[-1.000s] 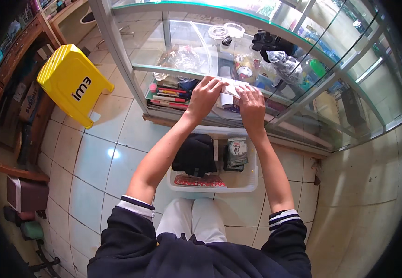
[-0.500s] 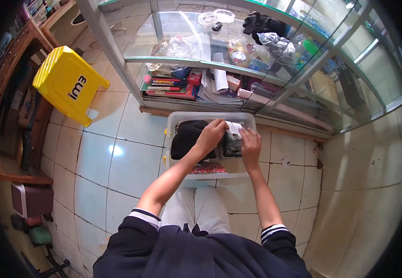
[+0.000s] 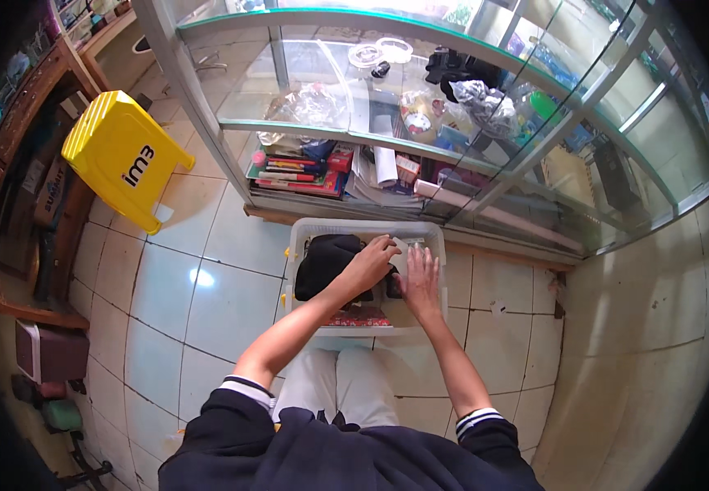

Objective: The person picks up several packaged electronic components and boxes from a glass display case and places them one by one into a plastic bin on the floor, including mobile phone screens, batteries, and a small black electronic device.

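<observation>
A clear plastic bin [image 3: 439, 315] stands on the floor in front of my knees. Both of my hands are over it. My left hand [image 3: 375, 263] has its fingers curled at the left edge of a small white piece of paper [image 3: 401, 245], which it appears to grip. My right hand [image 3: 420, 282] lies palm down beside the paper, its fingers stretched out and slightly apart. Under and left of my left hand sits a black cloth bundle [image 3: 322, 266]. A red patterned flat item [image 3: 358, 322] lies along the bin's near side. My right hand covers most of a dark item [image 3: 393, 286].
A glass display case [image 3: 289, 127] rises just behind the bin, with books, paper rolls and plastic items inside. A yellow plastic stool [image 3: 121, 164] lies tipped at the left. Wooden shelving [image 3: 11, 164] lines the far left, and a wall [image 3: 641, 352] is at the right.
My right hand has flattened, fingers extended, and now covers most of the dark item. My left hand stays by the white paper. The whole view has shifted slightly.
</observation>
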Available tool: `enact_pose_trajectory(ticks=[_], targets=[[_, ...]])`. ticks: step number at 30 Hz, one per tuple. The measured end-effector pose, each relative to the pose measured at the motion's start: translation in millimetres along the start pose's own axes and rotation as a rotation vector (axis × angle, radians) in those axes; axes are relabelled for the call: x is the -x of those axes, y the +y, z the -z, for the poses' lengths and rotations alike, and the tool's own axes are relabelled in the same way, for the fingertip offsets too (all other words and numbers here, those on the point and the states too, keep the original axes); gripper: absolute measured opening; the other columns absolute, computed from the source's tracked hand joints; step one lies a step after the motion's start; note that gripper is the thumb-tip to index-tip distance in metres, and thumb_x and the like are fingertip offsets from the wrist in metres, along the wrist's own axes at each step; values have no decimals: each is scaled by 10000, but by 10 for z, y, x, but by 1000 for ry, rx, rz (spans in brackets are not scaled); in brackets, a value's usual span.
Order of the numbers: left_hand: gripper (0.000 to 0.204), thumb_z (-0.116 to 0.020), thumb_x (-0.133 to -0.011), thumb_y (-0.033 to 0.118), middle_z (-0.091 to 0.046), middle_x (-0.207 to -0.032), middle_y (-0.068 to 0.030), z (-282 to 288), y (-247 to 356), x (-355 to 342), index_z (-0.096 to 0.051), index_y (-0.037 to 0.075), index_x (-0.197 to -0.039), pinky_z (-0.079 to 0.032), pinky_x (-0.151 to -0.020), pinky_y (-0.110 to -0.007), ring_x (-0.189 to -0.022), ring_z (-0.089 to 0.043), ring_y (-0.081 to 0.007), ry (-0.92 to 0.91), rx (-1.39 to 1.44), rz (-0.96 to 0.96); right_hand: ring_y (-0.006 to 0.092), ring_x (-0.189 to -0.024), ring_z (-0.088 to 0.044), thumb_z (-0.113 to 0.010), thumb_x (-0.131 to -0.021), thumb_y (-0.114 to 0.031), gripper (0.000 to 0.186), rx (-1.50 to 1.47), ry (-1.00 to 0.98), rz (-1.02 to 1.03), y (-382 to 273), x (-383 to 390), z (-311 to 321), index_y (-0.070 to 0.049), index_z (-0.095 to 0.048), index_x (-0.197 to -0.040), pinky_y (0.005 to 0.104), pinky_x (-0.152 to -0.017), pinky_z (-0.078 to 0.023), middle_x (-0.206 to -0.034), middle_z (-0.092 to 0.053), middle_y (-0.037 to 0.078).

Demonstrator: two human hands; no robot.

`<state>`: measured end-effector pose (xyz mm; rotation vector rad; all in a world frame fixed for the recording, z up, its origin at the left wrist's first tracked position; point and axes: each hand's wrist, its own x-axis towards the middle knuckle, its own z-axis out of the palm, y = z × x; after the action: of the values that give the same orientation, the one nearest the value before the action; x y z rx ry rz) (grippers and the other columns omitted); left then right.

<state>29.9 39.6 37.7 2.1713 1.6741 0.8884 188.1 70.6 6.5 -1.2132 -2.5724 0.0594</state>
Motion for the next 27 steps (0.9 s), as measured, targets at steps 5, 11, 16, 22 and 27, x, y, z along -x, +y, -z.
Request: enact_pose_trajectory(ticks=[5,11,16,22,27], targets=[[272,-591,-660,35,-527,-937,-118,1161,227,-262,-540,38,-926,-407,-818,-339,-929,-489,-261,222,28,-63,309,-1113,-307,-536,-751,-209,475,-153,200,176,-191,-585,960,1,-385,-1149,385,-942,-256,-1200,-339,167],[209,-557,-726,108,-549,-881,-129,2029,76,-859,-560,60,-929,-414,-730,-331,-836,-529,-263,462,-4,3,320,-989,-443,-482,-783,-118,303,-518,491,279,-441,-1757,1573,9,-455,-1058,365,-856,-350,-1065,-447,178],[324,-554,-739,208,-524,-982,-179,2004,-713,-1720,-519,27,-1005,-372,-835,-354,-955,-490,-295,555,-46,183,326,-798,-538,-541,-745,-167,364,-731,497,-57,-397,-2932,1234,15,-473,-1053,351,-710,-426,-969,-502,210],[495,-535,-736,285,-430,-1130,-174,1884,-1447,-2515,-386,48,-1145,-299,-906,-379,-1062,-395,-305,530,-110,494,338,-944,-482,-622,-667,-304,605,-500,349,-244,-206,-3767,674,33,-394,-1114,385,-893,-289,-1001,-516,229],[587,-499,-749,348,-422,-1155,-174,1910,-1870,-2837,-301,24,-1197,-223,-948,-403,-1107,-363,-284,354,-132,670,309,-994,-439,-646,-638,-341,662,-333,290,-219,-325,-4121,524,24,-377,-1120,372,-901,-274,-1029,-499,202]])
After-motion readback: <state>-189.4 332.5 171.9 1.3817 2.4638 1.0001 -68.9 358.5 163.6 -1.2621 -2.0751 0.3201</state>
